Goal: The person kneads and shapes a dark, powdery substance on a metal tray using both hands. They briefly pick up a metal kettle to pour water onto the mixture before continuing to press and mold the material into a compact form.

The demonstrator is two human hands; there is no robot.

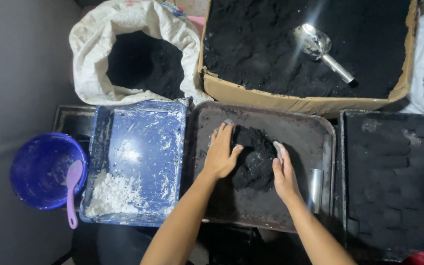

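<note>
Both forearms reach up from the bottom edge of the view and meet over a dark metal tray (320, 147). The left hand (220, 156) lies palm down with its fingers (226, 135) stretched nearly flat and close together, pressed against the left flank of a mound of black powder (253, 157) in the tray's middle. The right hand (284, 172) stands on its edge, fingers straight and together, cupping the mound's right side; neither hand grips anything, both only press the heap between them. A small metal cylinder (315, 190) stands just beside the right wrist.

Left of the tray sits a blue tray (143, 142) smeared with white powder (111, 195), then a blue bowl (38, 169) with a pink spoon (72, 191). Behind are a white sack (94, 54) and a cardboard box (271, 98), both holding black powder; a metal scoop (320, 49) lies in the box.
</note>
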